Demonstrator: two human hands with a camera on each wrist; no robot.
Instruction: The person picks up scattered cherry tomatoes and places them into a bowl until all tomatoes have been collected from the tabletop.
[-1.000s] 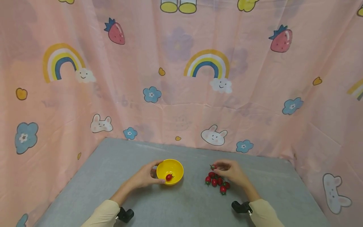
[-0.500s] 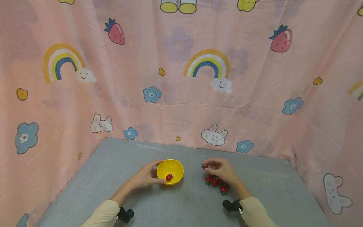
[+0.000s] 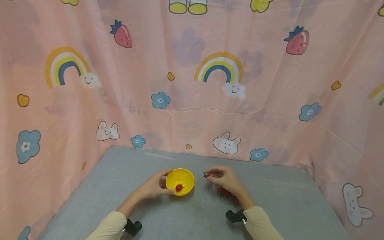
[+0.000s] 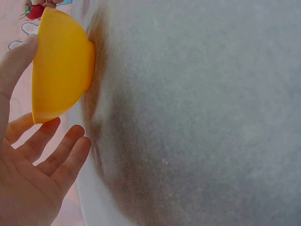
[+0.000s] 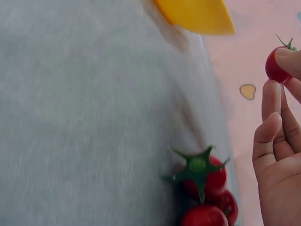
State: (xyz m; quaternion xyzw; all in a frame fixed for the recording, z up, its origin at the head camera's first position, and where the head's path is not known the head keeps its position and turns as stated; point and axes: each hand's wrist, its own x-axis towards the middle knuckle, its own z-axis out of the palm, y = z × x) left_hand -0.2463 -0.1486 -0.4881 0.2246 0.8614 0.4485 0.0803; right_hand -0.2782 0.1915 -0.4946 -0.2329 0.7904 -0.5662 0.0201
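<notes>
A yellow bowl (image 3: 187, 190) stands on the grey table, with one cherry tomato (image 3: 179, 187) inside it. My left hand (image 3: 153, 185) grips the bowl's left side, thumb at the near rim and fingers at the far side. In the left wrist view the thumb and fingertips meet the edge of the bowl (image 4: 61, 66). Between thumb and fingertips, my right hand (image 3: 225, 178) pinches another cherry tomato (image 5: 276, 66) with a green stem, raised over the table to the right of the bowl. Below that hand lies a cluster of cherry tomatoes (image 3: 226, 193), partly hidden by the hand and wrist.
The grey table (image 3: 192, 220) reaches back to a pink printed curtain (image 3: 192, 123), which also hangs along both sides. Black camera mounts (image 3: 133, 227) sit at both wrists. In the right wrist view several tomatoes (image 5: 204, 219) lie close together.
My right hand has carried the pinched tomato leftward from above the cluster toward the bowl. The left hand and the bowl have stayed in place.
</notes>
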